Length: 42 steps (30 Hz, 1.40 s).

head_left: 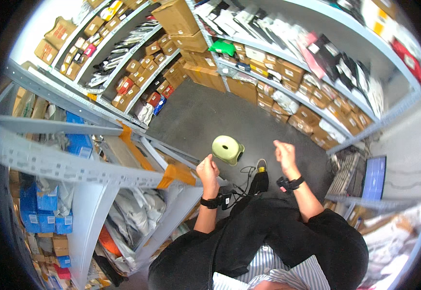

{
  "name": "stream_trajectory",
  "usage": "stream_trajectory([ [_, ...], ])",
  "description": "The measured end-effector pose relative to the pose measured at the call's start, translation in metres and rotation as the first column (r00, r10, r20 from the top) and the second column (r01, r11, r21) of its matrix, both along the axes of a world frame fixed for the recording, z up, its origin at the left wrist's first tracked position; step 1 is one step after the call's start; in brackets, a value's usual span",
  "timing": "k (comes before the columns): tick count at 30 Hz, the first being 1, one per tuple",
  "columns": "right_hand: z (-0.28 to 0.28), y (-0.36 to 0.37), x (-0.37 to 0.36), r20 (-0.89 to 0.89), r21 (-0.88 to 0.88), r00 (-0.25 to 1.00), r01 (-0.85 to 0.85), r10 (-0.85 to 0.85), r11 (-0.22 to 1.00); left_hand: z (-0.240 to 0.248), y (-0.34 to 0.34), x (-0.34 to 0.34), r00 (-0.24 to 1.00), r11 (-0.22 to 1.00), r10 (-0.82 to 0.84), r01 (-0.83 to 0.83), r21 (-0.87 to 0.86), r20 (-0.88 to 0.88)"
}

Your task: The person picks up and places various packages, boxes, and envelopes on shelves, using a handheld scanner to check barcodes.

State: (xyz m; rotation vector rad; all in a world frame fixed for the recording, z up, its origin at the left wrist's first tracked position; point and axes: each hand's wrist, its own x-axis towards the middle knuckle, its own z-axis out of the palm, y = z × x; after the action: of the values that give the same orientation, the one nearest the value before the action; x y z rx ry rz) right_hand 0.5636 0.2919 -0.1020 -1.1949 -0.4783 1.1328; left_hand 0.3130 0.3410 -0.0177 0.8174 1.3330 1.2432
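One green stool (pixel 226 155) stands on the floor (pixel 181 116), at one o'clock from the left hand (pixel 208 172) and nine from the right hand (pixel 286 157). One shoe (pixel 261 166) and one monitor (pixel 374 178), at three o'clock, show. Both hands curl into loose fists, well apart, left forearm pointing to twelve, right to eleven. Folded fingertips are hidden; the monitor is blurred.

From my end of the feed I can't read a single word or number. I make out white labels (pixel 33 219) on the blue boxes (pixel 31 203) at left, reddish print on a brown package (pixel 58 35) at upper left, and a lit screen (pixel 374 179) at right, all too small or blurred.
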Motion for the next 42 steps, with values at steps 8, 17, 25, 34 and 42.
stream_trajectory([
  [8, 0.036, 0.247, 0.060, 0.336, 0.060, 0.929, -0.186, 0.155, 0.981, 0.004, 0.186, 0.013, 0.968, 0.973, 0.226, -0.219, 0.071, -0.111],
  [17, 0.041, 0.442, 0.216, 0.144, 0.151, 0.985, -0.122, 0.100, 0.981, -0.001, 0.376, 0.059, 0.923, 0.937, 0.347, -0.333, 0.106, -0.169],
  [25, 0.009, 0.634, 0.198, -0.131, -0.028, 0.954, -0.274, 0.268, 0.961, 0.027, 0.540, 0.100, 0.903, 0.911, 0.407, -0.390, 0.139, -0.135],
  [34, 0.053, 0.883, 0.060, 0.090, 0.103, 0.756, -0.655, 0.649, 0.748, 0.025, 0.616, 0.012, 0.679, 0.718, 0.694, -0.681, 0.146, -0.240],
  [42, 0.071, 1.042, -0.111, -0.034, 0.121, 0.713, -0.692, 0.700, 0.712, 0.032, 0.697, -0.103, 0.493, 0.483, 0.870, -0.840, 0.246, -0.024],
])
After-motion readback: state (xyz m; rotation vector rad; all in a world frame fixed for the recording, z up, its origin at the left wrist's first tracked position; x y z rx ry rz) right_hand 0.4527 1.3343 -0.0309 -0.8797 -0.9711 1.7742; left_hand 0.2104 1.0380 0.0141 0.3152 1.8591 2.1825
